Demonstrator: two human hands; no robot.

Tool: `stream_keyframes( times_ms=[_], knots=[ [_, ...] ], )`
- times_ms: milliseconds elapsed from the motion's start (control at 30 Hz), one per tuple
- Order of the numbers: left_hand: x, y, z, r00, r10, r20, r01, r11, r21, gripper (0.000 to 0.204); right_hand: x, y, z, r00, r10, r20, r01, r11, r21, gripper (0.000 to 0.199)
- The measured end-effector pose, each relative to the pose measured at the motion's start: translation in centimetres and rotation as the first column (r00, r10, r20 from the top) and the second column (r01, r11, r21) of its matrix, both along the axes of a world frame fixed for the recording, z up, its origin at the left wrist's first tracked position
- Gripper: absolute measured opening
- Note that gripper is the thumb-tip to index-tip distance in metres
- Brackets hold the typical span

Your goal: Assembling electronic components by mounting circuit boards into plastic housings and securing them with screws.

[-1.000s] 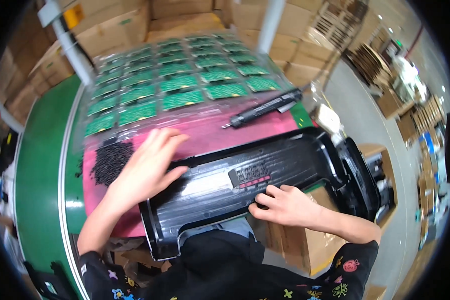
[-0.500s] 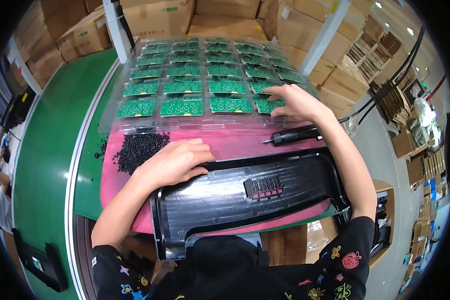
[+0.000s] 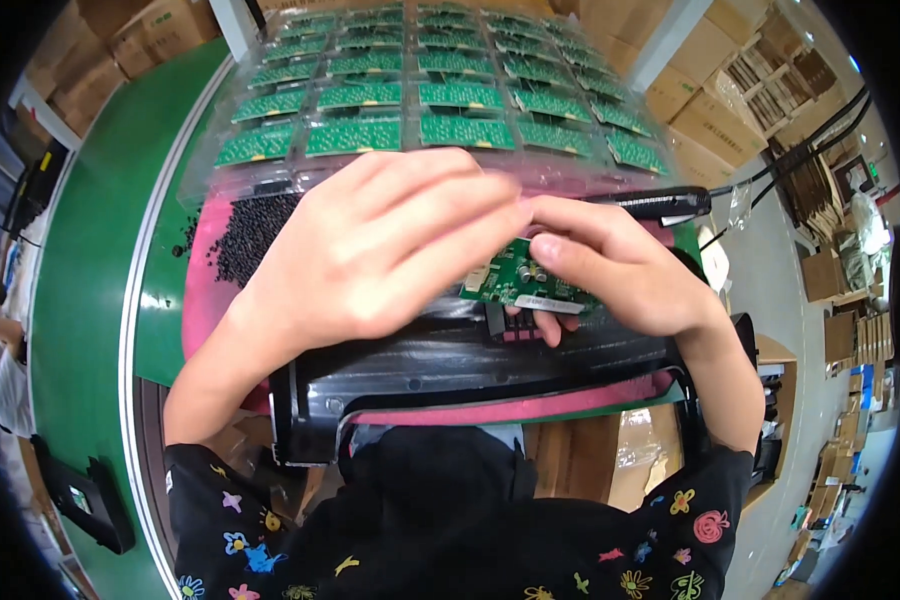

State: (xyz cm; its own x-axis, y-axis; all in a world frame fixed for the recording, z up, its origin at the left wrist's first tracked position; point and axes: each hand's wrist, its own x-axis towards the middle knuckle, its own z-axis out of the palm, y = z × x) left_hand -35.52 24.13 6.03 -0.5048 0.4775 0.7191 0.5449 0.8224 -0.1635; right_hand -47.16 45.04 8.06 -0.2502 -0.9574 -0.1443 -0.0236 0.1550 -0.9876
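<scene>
A green circuit board [image 3: 505, 278] is tilted above the black plastic housing, gripped at its right part by my right hand [image 3: 635, 265], thumb on top and fingertips showing below. My left hand [image 3: 370, 250] reaches over the board's left side, fingers stretched out and slightly blurred; its thumb is hidden. The long curved black housing [image 3: 410, 370] lies below both hands on the pink mat [image 3: 205, 305]. Its small grid of slots is partly covered by the board and my right fingers.
Rows of green boards sit in a clear plastic tray [image 3: 200, 180] at the back. A pile of small black parts [image 3: 255, 235] lies left on the mat. A black electric screwdriver [image 3: 665, 203] rests behind my right hand. Cardboard boxes [image 3: 710, 120] stand beyond.
My right hand has come back from the tray with a circuit board, now over the housing. My left hand has left the housing's edge and moved up and right toward the board.
</scene>
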Motion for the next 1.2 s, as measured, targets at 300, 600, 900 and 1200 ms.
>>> stream_keyframes(
  times_ms=[300,600,900,1200],
  knots=[
    [-0.5,2.7,0.3,0.957,-0.158,0.244,0.102,0.968,0.228,0.054,1.7,3.6,0.8,0.974,-0.216,-0.062,0.219,0.974,0.051,0.025],
    [-1.2,2.3,-1.6,0.938,-0.142,0.315,0.02,0.933,0.359,0.052,1.2,8.0,-1.7,0.832,-0.469,-0.298,0.426,0.883,-0.199,0.061],
    [-0.8,4.0,-4.6,0.607,-0.109,0.787,-0.165,0.952,0.259,0.049,-0.7,9.1,-7.6,0.729,-0.256,-0.634,0.241,0.964,-0.112,0.052],
    [-1.0,4.3,-5.6,0.6,-0.088,0.795,-0.175,0.956,0.237,0.048,-0.8,8.9,-8.8,0.691,-0.233,-0.684,0.252,0.965,-0.074,0.053]
  ],
)
